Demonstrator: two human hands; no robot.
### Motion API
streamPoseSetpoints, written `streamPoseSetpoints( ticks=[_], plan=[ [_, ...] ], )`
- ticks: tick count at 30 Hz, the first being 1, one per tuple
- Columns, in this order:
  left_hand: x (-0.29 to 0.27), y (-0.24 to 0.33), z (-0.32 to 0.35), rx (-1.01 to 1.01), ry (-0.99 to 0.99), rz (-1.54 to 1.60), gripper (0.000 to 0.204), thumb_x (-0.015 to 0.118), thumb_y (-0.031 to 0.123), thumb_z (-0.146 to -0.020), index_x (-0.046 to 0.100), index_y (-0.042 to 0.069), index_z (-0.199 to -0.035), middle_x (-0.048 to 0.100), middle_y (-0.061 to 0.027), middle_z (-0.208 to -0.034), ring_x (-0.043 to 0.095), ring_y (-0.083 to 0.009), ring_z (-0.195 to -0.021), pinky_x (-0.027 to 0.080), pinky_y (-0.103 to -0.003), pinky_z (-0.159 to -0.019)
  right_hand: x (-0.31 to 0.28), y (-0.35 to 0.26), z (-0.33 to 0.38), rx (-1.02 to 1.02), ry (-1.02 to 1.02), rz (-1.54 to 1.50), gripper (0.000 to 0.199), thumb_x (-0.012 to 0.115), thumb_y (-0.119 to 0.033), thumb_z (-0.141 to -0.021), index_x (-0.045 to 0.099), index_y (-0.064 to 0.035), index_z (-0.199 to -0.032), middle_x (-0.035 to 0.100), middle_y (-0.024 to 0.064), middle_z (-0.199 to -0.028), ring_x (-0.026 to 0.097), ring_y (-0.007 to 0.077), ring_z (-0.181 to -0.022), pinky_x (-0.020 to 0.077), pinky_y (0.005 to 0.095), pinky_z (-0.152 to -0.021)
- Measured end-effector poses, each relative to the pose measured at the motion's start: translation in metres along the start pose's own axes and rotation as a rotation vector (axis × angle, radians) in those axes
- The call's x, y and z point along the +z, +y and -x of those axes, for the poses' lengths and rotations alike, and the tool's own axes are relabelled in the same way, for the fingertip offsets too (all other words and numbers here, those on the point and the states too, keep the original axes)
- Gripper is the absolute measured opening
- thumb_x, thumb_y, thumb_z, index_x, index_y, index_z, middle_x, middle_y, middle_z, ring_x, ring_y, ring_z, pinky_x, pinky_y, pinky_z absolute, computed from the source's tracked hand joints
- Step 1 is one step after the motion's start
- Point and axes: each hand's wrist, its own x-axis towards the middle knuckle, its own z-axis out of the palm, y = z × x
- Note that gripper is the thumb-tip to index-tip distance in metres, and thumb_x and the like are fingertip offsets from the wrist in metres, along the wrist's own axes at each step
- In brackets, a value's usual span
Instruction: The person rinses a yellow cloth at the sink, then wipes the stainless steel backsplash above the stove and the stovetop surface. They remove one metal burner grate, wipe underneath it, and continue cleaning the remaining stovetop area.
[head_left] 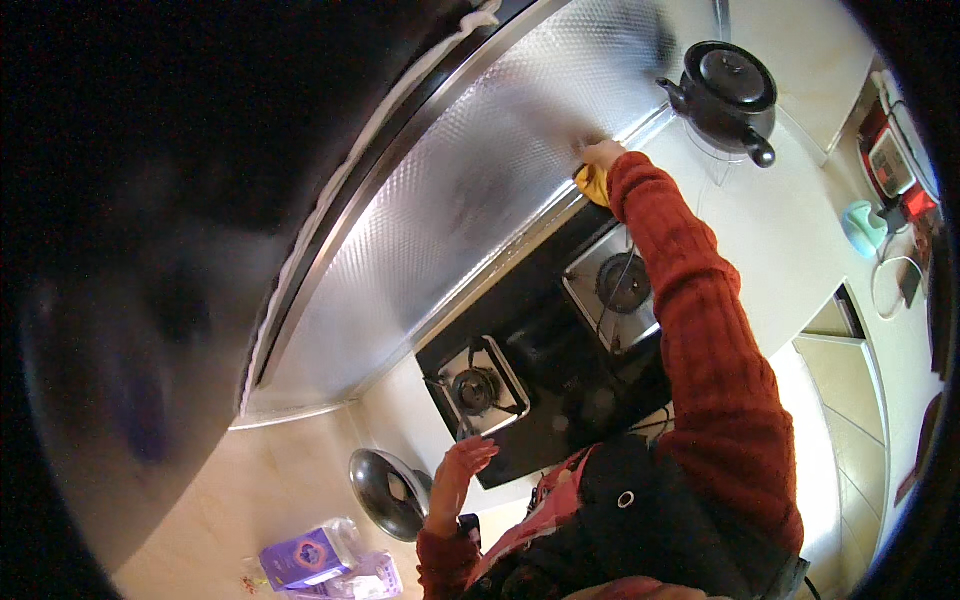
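Note:
My right hand (603, 156) reaches out to the back edge of the counter, its fingers closed on a yellow cloth (593, 186). The cloth lies against the foot of the silver, foil-like wall panel (450, 210), just behind the black gas stove (560, 375). Part of the cloth is hidden by my hand and sleeve. My left hand (463, 473) hovers by the stove's near left corner, fingers stretched out and holding nothing. Close to it are the left burner (475, 391) and a round, shiny metal lid or pan (385, 492). My right sleeve partly covers the right burner (623, 282).
A dark lidded pot (728, 95) with spout and handle stands on a wire stand beyond my right hand. At lower left lies a purple package (306, 558) in clear plastic. A red device (890, 163) and a light-blue item (863, 228) sit far right. A dark hood looms upper left.

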Motion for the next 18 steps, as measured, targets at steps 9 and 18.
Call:
streamPoseSetpoints(
  ticks=[9,18],
  plan=[
    [0.012,-0.046,0.03,0.162,-0.087,0.136,0.056,0.034,0.046,-0.097,0.047,0.0,-0.125,0.056,-0.0156,-0.122,0.056,-0.0262,-0.11,0.042,-0.034,-0.094,-0.064,-0.004,0.148,-0.139,-0.016,-0.225,0.025,0.062,-0.026,-0.077,0.063,-0.0005,-0.076,0.064,0.0103,-0.067,0.062,0.0163,-0.058,0.0525,0.0321,-0.052],
    [0.04,-0.077,0.039,0.164,-0.05,0.3,0.057,0.03,0.048,-0.097,0.047,0.001,-0.124,0.055,-0.0167,-0.121,0.055,-0.0283,-0.11,0.042,-0.036,-0.094,-0.166,0.141,0.221,0.351,0.156,-0.684,0.023,0.057,-0.021,-0.085,0.052,-0.0007,-0.094,0.059,0.0131,-0.083,0.054,0.0195,-0.058,0.0517,0.0324,-0.051]
  ],
)
